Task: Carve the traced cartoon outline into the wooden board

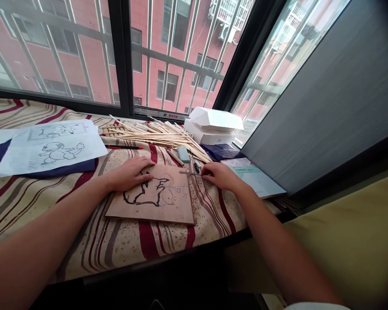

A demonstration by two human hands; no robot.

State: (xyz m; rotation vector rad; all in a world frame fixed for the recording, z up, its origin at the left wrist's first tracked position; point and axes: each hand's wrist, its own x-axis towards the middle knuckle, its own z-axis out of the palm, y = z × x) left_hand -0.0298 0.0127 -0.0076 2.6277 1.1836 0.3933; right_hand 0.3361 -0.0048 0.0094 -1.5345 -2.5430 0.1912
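Observation:
A square wooden board [148, 214] lies on the striped cloth, with a thick black outline and a fainter pencil drawing on its face. My left hand [132, 173] rests over the board's upper left part, its fingers stretched toward the far edge and its thumb apart on the surface. Just beyond the board's right edge, my right hand [218, 175] is closed in a pinch. From it a thin grey metal tool [190, 173] points left, its tip over the board's upper right corner. What kind of tool it is I cannot make out.
Thin wooden sticks [161, 132] lie heaped near the window, beside a white box [213, 125]. A bluish eraser [183, 154] and a red-and-black pen [124, 147] are behind the board. Drawing sheets [58, 150] lie left, a booklet [258, 178] right. Small crumbs dot the cloth [129, 245].

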